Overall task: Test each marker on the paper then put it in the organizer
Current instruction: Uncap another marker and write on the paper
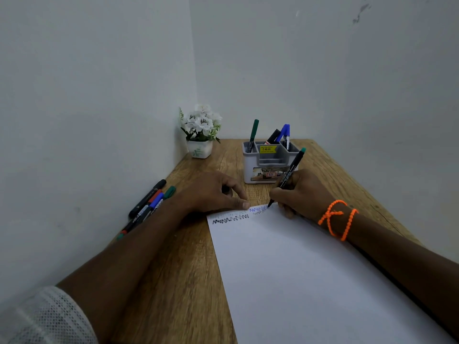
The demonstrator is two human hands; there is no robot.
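the marker (288, 176), light, stiff, slick-barrelled, is best pinched low near its tip; right hand (301, 192) grips it there, tip on paper (310, 281). left hand (213, 194) presses the paper's far edge flat. organizer (269, 161) at twelve o'clock.

A wooden table (193, 256) stood in a corner between two pale walls (87, 95). A white flower pot (200, 148) with white artificial flowers (202, 121) sat at the far left corner.
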